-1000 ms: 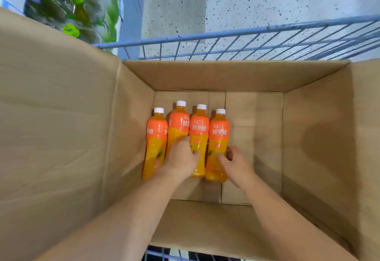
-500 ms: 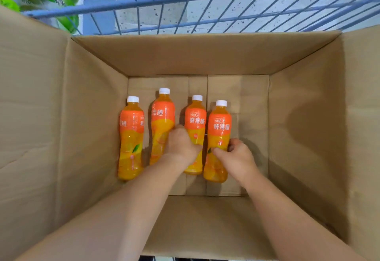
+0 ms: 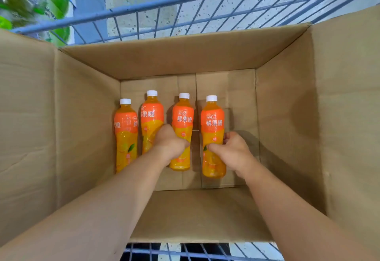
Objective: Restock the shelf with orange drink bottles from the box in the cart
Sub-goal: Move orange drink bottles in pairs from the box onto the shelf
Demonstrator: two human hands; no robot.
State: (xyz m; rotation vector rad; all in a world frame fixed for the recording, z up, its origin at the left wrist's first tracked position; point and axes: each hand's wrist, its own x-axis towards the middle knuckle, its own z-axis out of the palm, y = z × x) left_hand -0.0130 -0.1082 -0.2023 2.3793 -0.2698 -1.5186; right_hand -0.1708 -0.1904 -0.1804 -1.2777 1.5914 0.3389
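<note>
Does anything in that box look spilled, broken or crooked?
Nothing stands out. Four orange bottles lie side by side in the box, caps on, no leak visible. The second bottle from the left lies slightly farther up than the rest. The left hand grips the third bottle, the right hand the fourth bottle.

The left of the box point(image 3: 86, 129) is being blocked by four bottles point(image 3: 183, 116); its right is being left free.

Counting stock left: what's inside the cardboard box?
Four orange drink bottles lying flat, nothing else visible. Left hand and right hand hide parts of three; box floor beneath them unseen.
</note>
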